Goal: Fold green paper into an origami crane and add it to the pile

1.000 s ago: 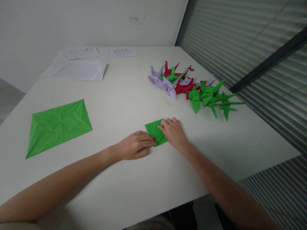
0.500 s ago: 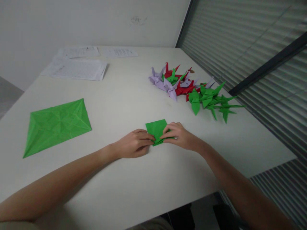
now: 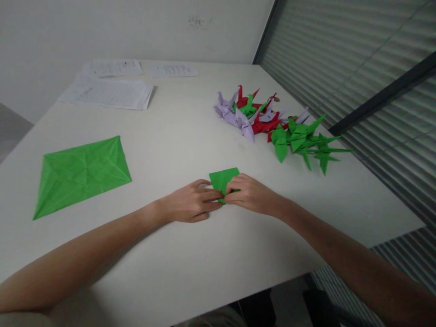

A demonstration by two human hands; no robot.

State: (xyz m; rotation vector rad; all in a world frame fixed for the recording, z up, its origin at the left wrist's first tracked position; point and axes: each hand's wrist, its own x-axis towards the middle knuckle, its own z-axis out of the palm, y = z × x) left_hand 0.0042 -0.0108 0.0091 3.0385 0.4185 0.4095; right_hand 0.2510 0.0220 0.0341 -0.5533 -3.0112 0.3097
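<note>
A small folded piece of green origami paper (image 3: 220, 178) lies flat on the white table in front of me. From the left, my left hand (image 3: 193, 201) holds its lower left edge, fingertips pressed on it and fingers stretched. My right hand (image 3: 249, 194) is curled over its right and lower side, thumb and fingers pinching the lower corner close to my left fingertips. Those fingers hide much of the paper's lower part, so the fold under them cannot be made out.
A larger creased green sheet (image 3: 83, 175) lies at the left. Folded paper cranes in lilac (image 3: 245, 122), red (image 3: 267, 123) and green (image 3: 299, 138) are heaped at the right, near the window blinds (image 3: 350, 59). Printed papers (image 3: 109, 94) lie at the back left.
My right hand has shifted slightly left along the paper's lower edge, towards my left fingertips, and covers more of the corner. The whole view has tilted a little.
</note>
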